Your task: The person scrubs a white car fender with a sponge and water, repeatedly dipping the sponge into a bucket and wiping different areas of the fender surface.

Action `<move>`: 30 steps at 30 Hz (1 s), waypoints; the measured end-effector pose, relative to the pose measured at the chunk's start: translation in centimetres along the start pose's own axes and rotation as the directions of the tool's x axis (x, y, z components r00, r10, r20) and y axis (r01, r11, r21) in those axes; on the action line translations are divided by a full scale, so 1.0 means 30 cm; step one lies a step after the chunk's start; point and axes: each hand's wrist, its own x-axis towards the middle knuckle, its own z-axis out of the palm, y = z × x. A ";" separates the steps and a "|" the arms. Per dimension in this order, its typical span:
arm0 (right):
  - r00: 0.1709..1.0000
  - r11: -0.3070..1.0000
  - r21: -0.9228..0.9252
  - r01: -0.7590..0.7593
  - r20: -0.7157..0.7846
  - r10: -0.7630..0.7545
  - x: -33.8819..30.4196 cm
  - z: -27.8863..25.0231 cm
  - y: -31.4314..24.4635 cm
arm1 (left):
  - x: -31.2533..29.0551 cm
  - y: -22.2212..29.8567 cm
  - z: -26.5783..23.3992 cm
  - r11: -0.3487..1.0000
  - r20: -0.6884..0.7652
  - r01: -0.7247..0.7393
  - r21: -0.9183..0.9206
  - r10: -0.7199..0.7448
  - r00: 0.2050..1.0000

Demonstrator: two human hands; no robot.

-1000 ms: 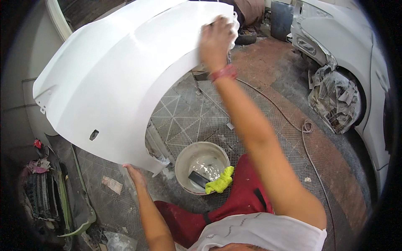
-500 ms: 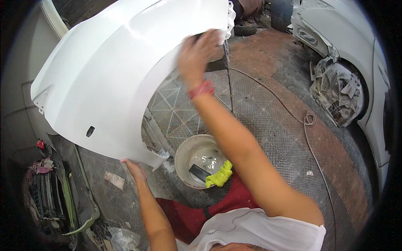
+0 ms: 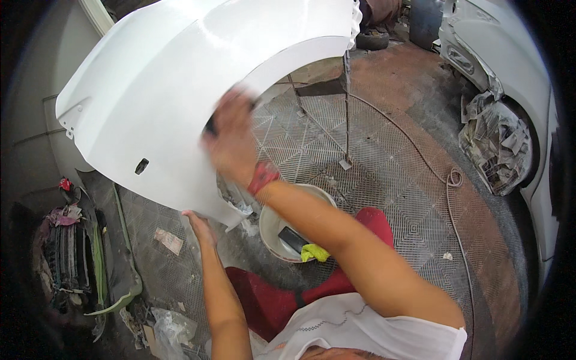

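A white car fender (image 3: 162, 90) spans the upper left, its wheel arch curving toward me. My right hand (image 3: 234, 135), smeared by motion, presses a dark sanding pad (image 3: 210, 125) against the fender beside the arch edge. Most of the pad is hidden under the fingers. Down at the fender's lower edge, my left hand (image 3: 201, 228) grips the rim, its fingers partly behind the panel. A pale bucket (image 3: 268, 231) stands below the arch, with a black block (image 3: 292, 240) in it and a yellow-green cloth (image 3: 315, 252) at its rim. My right forearm covers part of the bucket.
A metal stand (image 3: 347, 114) rises under the fender's far end. On the right is a pale car body (image 3: 516, 66) with a plastic-and-paper-covered wheel (image 3: 501, 144). A hose (image 3: 414, 141) snakes over the patterned floor. Car parts (image 3: 69, 258) and crumpled plastic (image 3: 174, 327) lie at left.
My right hand has swept from the arch's far end down and left along its edge, with the pad under it. My left hand stays at the fender's lower edge. The view has shifted slightly.
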 end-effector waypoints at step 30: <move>0.813 0.819 -0.020 0.573 0.141 -0.565 0.083 -0.233 0.012 | 0.019 -0.043 0.005 0.996 -0.035 -0.052 -0.066 0.050 0.998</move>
